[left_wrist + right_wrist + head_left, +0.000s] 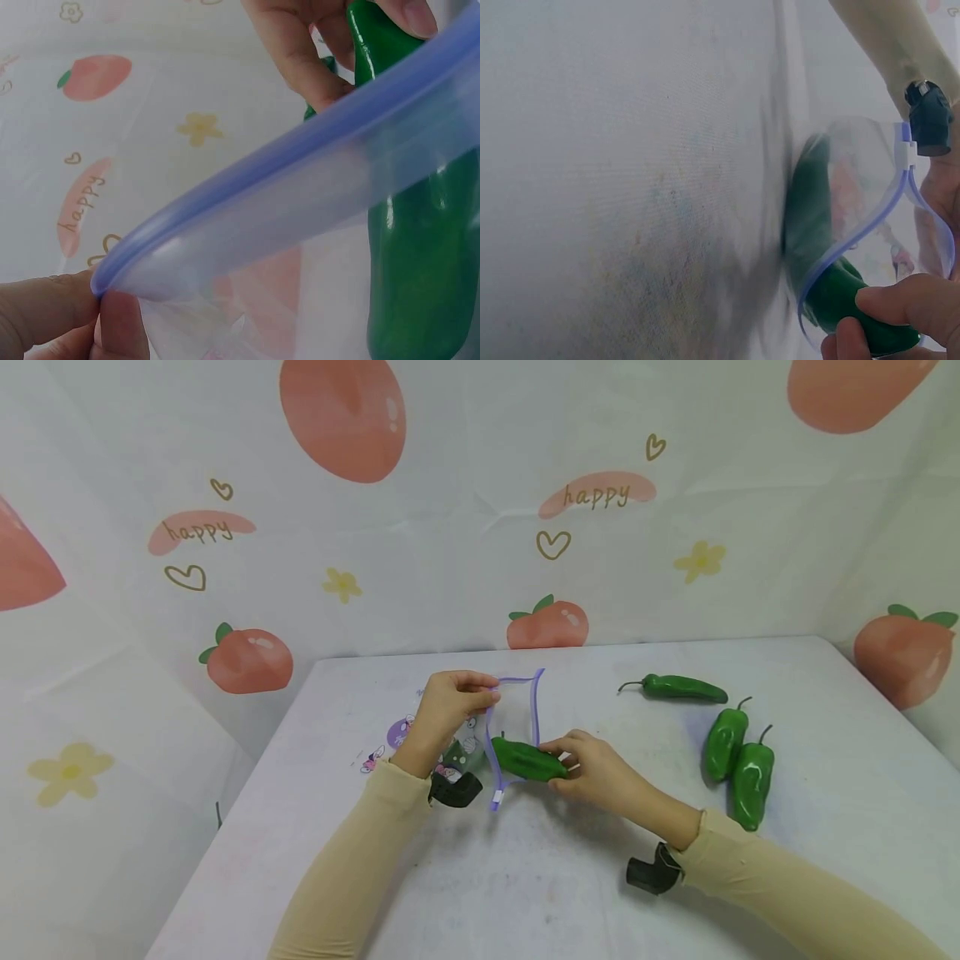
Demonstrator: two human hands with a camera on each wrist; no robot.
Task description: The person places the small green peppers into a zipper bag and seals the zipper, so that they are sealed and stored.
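The largest thing is the white cloth (450, 585), with fruits and hearts printed on it, which stands behind the surface (525, 893). Over this surface come two beige sleeves (345, 868), one from each side.

Between them is a clear plastic bag (471, 739) with a purple rim (535, 710). The bag's mouth is spread apart and faces toward the right side.

The left hand (447, 706) has its thumb and fingers together on the far part of this rim, so it is clamped on the bag. The right hand (596, 768) pinches the right end of a green pepper (527, 760).

This pepper lies at the mouth, to the left of the right hand. Its long axis goes nearly from left to right, with a small tilt, so it points into the bag. One part has already passed the rim; the left wrist view shows this through the plastic. The right hand is nearer to the pepper, and the left hand is just beyond it. Deeper inside, more green is visible, but I cannot tell if it is another pepper.

Well apart on the right, three other peppers (752, 783) lie on the surface. The smallest thing is the white slider (498, 797), at the near end of the rim.
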